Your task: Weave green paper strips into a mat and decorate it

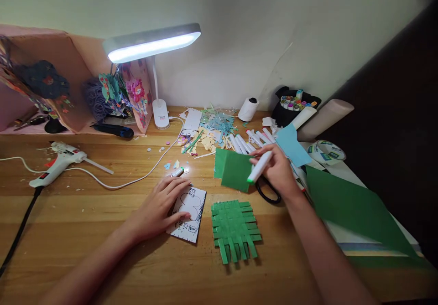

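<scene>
My left hand (163, 207) lies flat, fingers spread, on a small white card (191, 214) with black line drawings, pressing it to the wooden desk (102, 214). My right hand (278, 170) is closed round a white marker with a green tip (259, 168), held over green paper pieces (234, 170). A woven mat of green paper strips (234, 230) lies just right of the card. A marker cap (178, 172) rests above my left hand. Black scissors (268, 194) lie partly under my right hand.
A lit desk lamp (152, 45) stands at the back. A glue gun (59, 159) with its cord lies at left. Paper scraps (210, 131), loose white markers (242, 143), a thread spool (248, 109), a marker bag (294, 104), tape roll (326, 152) and big green sheet (356, 211) crowd the right.
</scene>
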The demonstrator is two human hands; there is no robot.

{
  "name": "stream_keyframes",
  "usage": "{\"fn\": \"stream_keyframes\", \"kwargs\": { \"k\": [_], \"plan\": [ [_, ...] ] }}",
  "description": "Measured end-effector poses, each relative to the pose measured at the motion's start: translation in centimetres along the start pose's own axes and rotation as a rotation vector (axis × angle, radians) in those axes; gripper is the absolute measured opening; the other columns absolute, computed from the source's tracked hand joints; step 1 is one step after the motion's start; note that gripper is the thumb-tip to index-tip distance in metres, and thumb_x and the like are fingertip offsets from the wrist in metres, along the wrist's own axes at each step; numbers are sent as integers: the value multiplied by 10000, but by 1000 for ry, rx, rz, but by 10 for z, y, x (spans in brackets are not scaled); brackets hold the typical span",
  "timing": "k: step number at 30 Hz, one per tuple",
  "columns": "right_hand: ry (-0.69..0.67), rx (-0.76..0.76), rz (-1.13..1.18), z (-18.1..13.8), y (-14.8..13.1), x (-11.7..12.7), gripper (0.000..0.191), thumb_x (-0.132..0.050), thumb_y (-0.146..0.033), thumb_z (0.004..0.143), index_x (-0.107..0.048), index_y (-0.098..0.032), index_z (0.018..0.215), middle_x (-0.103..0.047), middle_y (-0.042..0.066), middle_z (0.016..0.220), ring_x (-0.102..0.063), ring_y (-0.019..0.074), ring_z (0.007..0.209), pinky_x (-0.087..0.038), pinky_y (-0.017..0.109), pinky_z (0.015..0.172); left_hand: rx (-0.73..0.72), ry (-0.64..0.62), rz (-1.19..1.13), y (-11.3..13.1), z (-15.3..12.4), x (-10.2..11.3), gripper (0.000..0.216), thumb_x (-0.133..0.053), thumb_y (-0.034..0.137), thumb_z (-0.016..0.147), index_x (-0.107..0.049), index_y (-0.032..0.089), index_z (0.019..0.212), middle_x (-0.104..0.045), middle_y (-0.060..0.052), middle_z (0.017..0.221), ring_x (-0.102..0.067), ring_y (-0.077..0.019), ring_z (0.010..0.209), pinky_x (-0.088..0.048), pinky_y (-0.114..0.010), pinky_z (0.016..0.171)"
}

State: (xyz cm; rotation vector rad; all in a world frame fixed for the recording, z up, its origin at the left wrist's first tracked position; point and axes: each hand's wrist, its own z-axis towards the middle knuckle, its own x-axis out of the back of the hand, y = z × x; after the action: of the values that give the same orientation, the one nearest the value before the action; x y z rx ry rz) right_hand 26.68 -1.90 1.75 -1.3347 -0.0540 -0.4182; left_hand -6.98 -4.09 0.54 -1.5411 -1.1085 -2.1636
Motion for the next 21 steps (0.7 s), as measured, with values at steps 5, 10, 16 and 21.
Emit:
{"fn": "stream_keyframes", "kwargs": {
  "k": [5, 10, 16, 21],
  "plan": [
    [395, -2, -253, 14, 6, 59, 251, -674, -219, 704, -468, -254, 844, -649, 116, 950, -609, 288, 876, -442, 427, 786, 26, 35, -68, 2, 1, 0, 600, -634, 443, 820, -411, 251, 1344, -519, -97, 1253, -417, -293, 1187, -363, -472, 1009],
    [373, 211, -481, 15, 12, 30, 268, -647, -259, 727, -442, -249, 899, -642, 91, 1067, -579, 294, 1028, -408, 435, 881, 57, 98, -160, 4, 1, -2, 580, -682, 328, 796, -428, 270, 1314, -532, -89, 1166, -475, -272, 1097, -417, -446, 937],
    [-226, 203, -606, 33, 5, -42, 343, -700, -203, 587, -513, -242, 872, -611, 38, 851, -565, 253, 827, -422, 319, 682, 160, 127, -364, 3, -2, -6, 501, -598, 219, 835, -427, 249, 1304, -570, -90, 1202, -575, -221, 1005, -474, -392, 860],
    [-191, 219, -612, 45, -2, -52, 266, -648, -159, 597, -492, -238, 798, -564, -12, 693, -541, 205, 659, -360, 271, 577, 240, 116, -630, 5, -5, -4, 467, -577, 297, 857, -438, 235, 1299, -638, -62, 1010, -623, -204, 888, -532, -347, 730]
  ]
}}
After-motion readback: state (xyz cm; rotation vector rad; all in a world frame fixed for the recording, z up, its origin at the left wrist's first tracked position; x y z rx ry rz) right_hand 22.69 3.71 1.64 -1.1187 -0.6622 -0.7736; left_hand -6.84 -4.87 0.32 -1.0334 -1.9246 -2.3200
